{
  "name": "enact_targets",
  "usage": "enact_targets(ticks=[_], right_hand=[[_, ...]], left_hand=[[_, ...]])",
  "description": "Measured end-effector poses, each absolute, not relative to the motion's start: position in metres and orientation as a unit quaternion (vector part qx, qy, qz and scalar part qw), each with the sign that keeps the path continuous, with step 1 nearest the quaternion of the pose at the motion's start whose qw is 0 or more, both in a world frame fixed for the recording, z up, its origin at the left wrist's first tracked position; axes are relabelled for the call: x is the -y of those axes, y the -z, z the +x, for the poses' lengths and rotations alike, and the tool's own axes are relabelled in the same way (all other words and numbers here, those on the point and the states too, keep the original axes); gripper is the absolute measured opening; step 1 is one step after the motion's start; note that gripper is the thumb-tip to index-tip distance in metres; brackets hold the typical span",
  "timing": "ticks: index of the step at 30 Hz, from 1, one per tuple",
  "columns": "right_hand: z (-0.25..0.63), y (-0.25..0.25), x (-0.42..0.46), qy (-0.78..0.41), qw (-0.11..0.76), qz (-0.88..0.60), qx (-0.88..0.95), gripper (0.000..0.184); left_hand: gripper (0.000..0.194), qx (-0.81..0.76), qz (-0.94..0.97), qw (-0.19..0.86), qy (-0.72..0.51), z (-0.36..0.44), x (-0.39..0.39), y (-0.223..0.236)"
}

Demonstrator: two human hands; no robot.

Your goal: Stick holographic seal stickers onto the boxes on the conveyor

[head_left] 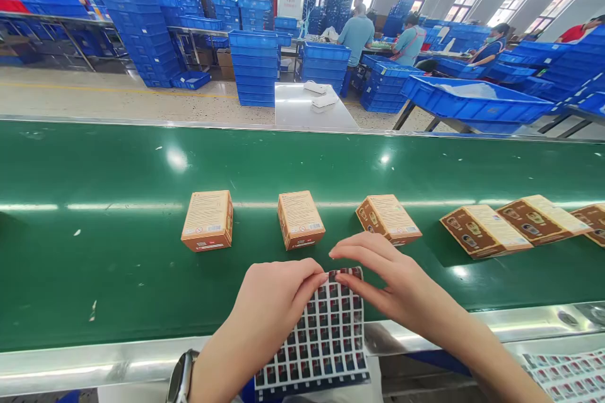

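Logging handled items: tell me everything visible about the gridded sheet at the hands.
The gridded sheet looks thin, flexible, perhaps paper or film: rows of small dark rectangles with red, divided by white lines. The left hand pinches its slightly curled top edge; the right hand's thumb touches near the top. It slants toward the wearer, overlapping the metal rail in view; contact there is unclear.
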State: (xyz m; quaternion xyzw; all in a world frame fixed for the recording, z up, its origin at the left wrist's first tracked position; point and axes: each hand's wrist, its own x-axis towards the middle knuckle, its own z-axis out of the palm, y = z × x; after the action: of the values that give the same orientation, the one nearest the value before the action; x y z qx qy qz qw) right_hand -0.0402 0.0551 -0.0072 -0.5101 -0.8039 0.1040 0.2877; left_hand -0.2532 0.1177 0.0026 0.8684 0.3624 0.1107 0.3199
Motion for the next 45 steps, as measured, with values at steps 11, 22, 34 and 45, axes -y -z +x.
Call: enact_targets(ticks=[11, 22, 34, 45], right_hand=[[-0.048, 0.014, -0.074, -0.141, 0.431, -0.509, 0.732, 0.006], [-0.007, 0.063, -0.154, -0.454, 0.54, -0.616, 0.35, 0.036], [0.038, 0.07, -0.135, -0.257, 0.496, -0.72, 0.411, 0.029], [0.042, 0.034, -0.11, -0.099, 0.424, -0.692, 0.576, 0.02]], left_hand=[[0.023, -0.369, 0.861, 0.329, -0.124, -0.267, -0.134, 0.01], [0.021, -0.252, 0.917, 0.295, -0.096, -0.225, -0.152, 0.048], [0.023, -0.226, 0.925, 0.288, -0.096, -0.172, -0.146, 0.05], [0.025, -0.318, 0.893, 0.3, -0.108, -0.188, -0.136, 0.02]])
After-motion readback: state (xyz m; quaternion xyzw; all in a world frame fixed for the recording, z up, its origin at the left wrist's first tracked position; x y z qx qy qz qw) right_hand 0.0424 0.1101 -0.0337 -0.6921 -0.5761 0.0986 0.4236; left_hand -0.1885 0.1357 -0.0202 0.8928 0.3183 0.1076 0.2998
